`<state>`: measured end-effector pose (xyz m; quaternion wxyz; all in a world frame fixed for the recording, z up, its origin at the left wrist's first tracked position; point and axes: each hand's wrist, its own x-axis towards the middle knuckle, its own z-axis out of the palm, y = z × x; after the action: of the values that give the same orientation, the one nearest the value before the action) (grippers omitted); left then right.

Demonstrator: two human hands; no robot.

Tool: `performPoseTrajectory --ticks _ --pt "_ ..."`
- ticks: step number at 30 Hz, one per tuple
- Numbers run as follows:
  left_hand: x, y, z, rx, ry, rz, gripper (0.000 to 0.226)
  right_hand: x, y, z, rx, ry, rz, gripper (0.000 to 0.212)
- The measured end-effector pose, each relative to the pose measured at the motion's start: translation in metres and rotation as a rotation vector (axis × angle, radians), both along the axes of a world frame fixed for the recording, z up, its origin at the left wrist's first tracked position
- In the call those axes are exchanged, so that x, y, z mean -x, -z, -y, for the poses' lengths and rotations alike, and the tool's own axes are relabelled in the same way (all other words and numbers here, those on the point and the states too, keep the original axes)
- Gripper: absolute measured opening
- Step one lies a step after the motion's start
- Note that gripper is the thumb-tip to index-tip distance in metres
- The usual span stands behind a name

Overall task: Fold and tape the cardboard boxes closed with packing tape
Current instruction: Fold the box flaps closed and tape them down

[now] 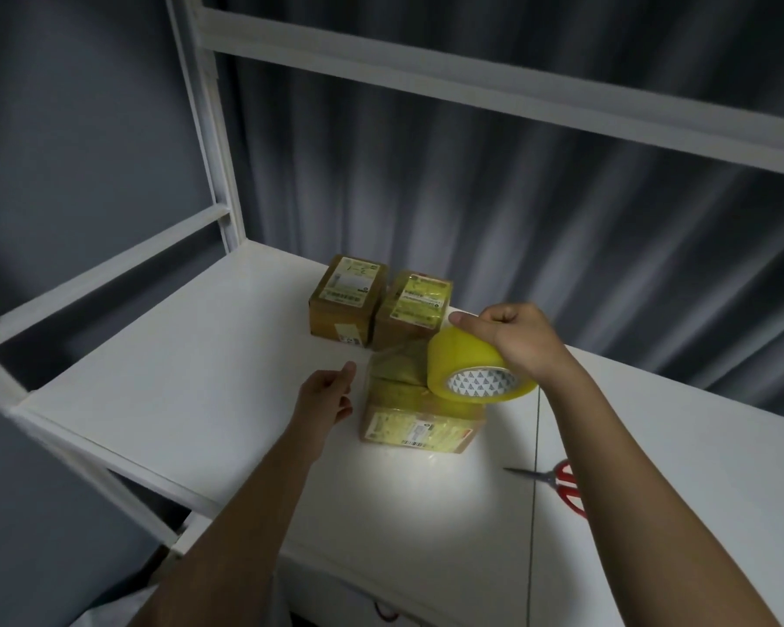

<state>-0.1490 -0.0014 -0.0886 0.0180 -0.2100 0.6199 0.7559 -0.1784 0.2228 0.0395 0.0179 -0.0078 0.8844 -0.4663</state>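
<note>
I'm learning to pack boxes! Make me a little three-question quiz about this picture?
1. True or false: the right hand holds the yellow tape roll.
2. How many cardboard boxes sit at the back of the white table, behind the near box?
3. Where are the red-handled scissors? A) in the left hand B) on the table, right of the near box C) on a box

Key: 1 true; 2 two; 3 B
</note>
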Motion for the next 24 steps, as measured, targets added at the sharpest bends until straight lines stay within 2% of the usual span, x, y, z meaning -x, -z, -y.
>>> performPoseTrajectory --ticks 14,20,24 --pt "0.006 0.01 -0.006 -0.017 -0.067 -0.007 0.023 0.003 0.002 0.0 -0.004 0.014 0.007 0.04" --pt "0.003 0.017 -0.007 -0.017 -0.054 0.037 0.024 0.006 0.005 0.005 -0.045 0.001 -0.025 0.059" --pt "0.0 0.02 -0.016 0.044 0.003 0.053 0.031 0.007 0.005 0.008 -0.07 -0.01 -0.024 0.061"
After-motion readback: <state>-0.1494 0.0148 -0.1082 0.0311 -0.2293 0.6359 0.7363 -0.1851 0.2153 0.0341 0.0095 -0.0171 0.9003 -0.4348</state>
